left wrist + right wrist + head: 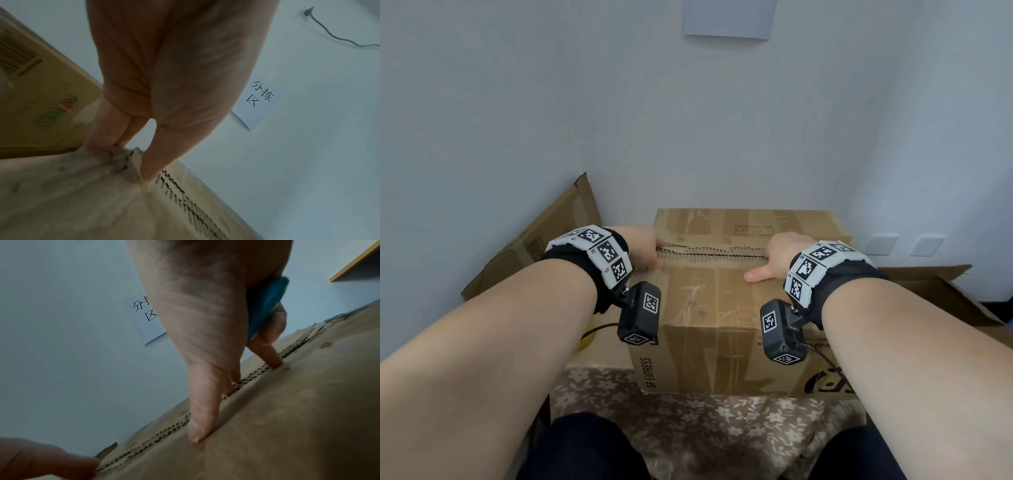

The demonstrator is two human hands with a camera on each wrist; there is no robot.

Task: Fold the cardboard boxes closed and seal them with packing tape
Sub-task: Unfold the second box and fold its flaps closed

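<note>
A brown cardboard box (722,308) marked SF EXPRESS stands in front of me with its top flaps folded down. The flaps meet in a rough corrugated seam (712,253). My left hand (650,250) presses on the seam's left end, thumb (148,170) and fingers straight beside a crumpled bit of old tape (123,154). At the seam's right end my right hand (767,263) presses down with thumb (197,426) and a fingertip (275,361). Its other fingers curl round a blue object (265,305) in the palm; what it is I cannot tell.
An open cardboard box (544,246) leans against the wall at the left, and another open box (945,291) lies at the right. A floral cloth (705,428) covers the surface under the box, above my knees. A paper sign (729,17) hangs on the white wall behind.
</note>
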